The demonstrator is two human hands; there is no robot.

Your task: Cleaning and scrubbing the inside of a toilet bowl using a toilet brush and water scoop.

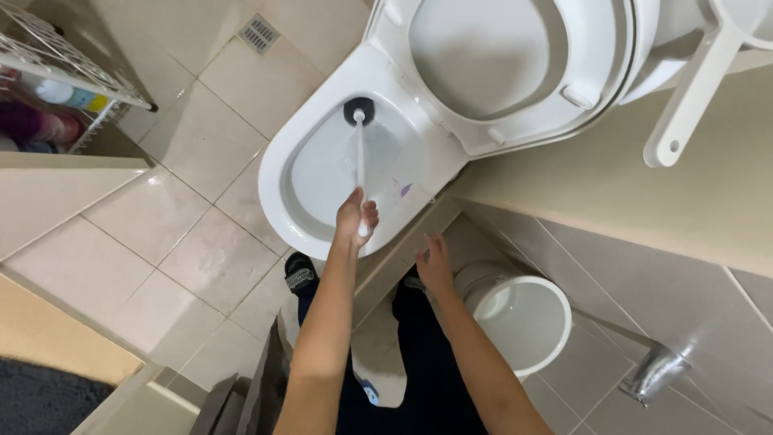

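brush: toilet brush, white thin handle w/ dark round head; head is set at far rim inside the toilet bowl, handle runs back toward the wearer.
handling: judged light; handle likely stiff plastic w/ slight flex, prob slippery if wet. Best gripped at the near end of the handle, well away from the head; a hold closer to the head would give more control but less reach.
left hand: left hand is clenched round the near end of the brush handle, fingers wrapped, thumb side up; arm stretched out over the bowl front.
right hand: right hand is released, fingers loosely spread, nothing held; it hangs beside the bowl's near edge, above a white bucket, not touching either as far as can be seen.
seat: seat + lid are raised against the cistern.
bowl mark: small purple spot is seen on the inner right wall.
rest: tiled floor; wire rack w/ bottles far left; floor drain; white dipper hung top right.
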